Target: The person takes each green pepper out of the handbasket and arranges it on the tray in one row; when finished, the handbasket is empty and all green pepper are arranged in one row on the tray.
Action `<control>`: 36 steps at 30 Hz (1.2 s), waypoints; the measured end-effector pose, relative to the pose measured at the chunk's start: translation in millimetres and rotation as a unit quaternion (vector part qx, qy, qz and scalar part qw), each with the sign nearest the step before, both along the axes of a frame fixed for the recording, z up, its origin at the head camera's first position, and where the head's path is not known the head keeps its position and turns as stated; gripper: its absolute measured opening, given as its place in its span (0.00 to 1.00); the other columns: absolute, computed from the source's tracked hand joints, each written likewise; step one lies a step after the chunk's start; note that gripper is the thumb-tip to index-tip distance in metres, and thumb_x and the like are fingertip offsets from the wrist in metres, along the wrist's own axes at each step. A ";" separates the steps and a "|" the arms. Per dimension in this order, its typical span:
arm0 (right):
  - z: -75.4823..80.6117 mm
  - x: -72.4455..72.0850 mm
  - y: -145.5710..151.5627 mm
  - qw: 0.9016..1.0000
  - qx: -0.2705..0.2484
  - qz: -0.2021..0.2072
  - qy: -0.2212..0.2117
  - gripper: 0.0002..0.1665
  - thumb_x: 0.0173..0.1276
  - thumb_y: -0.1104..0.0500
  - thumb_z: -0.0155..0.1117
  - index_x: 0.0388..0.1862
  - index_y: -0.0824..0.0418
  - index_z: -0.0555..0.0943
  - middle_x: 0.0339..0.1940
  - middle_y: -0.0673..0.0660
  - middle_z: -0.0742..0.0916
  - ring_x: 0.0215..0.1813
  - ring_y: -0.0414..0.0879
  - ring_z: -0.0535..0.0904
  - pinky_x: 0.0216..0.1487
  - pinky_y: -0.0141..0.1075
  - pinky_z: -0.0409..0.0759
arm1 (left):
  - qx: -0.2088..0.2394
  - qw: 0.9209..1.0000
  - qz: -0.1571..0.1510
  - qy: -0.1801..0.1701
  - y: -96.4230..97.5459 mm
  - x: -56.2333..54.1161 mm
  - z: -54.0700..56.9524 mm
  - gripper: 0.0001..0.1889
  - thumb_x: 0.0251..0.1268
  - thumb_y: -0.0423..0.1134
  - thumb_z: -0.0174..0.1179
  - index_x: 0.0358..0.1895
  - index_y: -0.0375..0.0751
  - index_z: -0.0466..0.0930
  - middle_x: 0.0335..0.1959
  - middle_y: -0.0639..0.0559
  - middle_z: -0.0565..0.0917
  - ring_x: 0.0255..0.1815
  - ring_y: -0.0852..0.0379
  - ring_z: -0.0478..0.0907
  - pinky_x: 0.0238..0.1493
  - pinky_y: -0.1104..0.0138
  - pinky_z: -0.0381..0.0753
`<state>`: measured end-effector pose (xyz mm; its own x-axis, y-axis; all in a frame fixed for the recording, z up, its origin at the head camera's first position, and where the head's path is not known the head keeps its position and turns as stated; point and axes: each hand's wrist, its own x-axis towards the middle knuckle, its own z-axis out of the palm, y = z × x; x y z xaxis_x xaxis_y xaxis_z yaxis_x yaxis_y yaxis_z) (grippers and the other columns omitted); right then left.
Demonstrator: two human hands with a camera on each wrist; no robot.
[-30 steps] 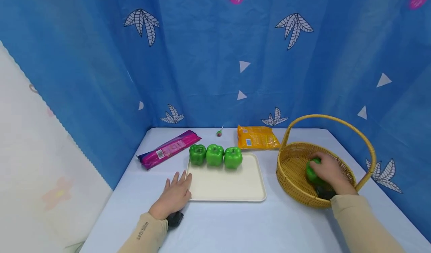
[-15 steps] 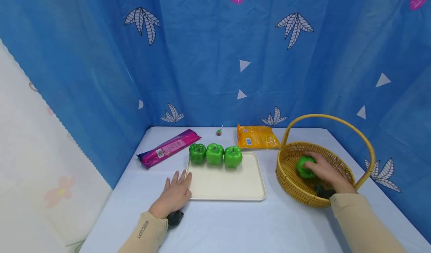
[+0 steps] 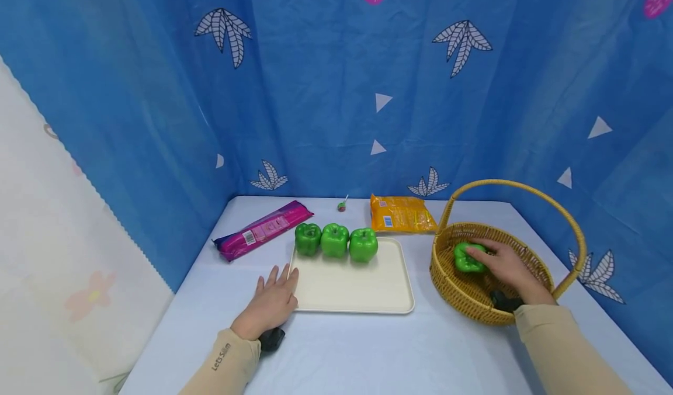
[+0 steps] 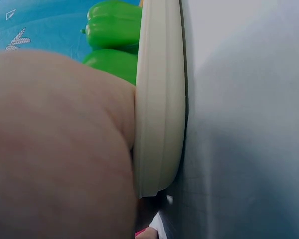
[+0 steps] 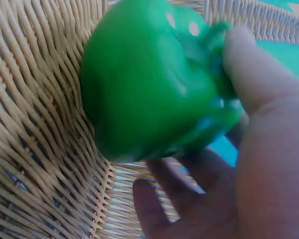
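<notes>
My right hand [image 3: 509, 265] reaches into the wicker basket [image 3: 456, 295] and grips a green bell pepper [image 3: 467, 259]. In the right wrist view this pepper [image 5: 144, 84] lies tilted close to the woven wall, the thumb by its stem and other fingers beneath. My left hand [image 3: 269, 304] rests at the left edge of the cream tray [image 3: 352, 290] with its fingers extended. Along the tray's back side stand three more bell peppers: a left one [image 3: 307, 239], a middle one [image 3: 335, 241] and a right one [image 3: 363, 245]. The left wrist view shows the tray's rim [image 4: 162, 99] against the hand.
Behind the tray lie a purple-pink packet [image 3: 264, 230], a small lollipop [image 3: 342, 206] and an orange packet [image 3: 402, 214]. The basket's tall handle [image 3: 531, 189] arches above the right hand. A blue patterned curtain [image 3: 326, 91] hangs at the table's back.
My right hand has shifted the gripped pepper leftward within the basket, tilting it and baring more of it. My left hand keeps its place by the tray.
</notes>
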<state>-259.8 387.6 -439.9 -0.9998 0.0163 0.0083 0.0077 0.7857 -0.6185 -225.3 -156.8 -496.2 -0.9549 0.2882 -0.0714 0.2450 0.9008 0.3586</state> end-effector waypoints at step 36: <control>2.4 -0.6 -1.1 0.999 0.023 0.003 0.037 0.53 0.68 0.37 0.70 0.81 0.64 0.62 0.74 0.79 0.66 0.67 0.75 0.67 0.57 0.67 0.75 | 0.007 1.000 -0.008 0.016 -0.7 3.2 1.0 0.33 0.76 0.42 0.48 0.81 0.36 0.57 0.83 0.34 0.54 0.83 0.29 0.44 0.75 0.28 0.43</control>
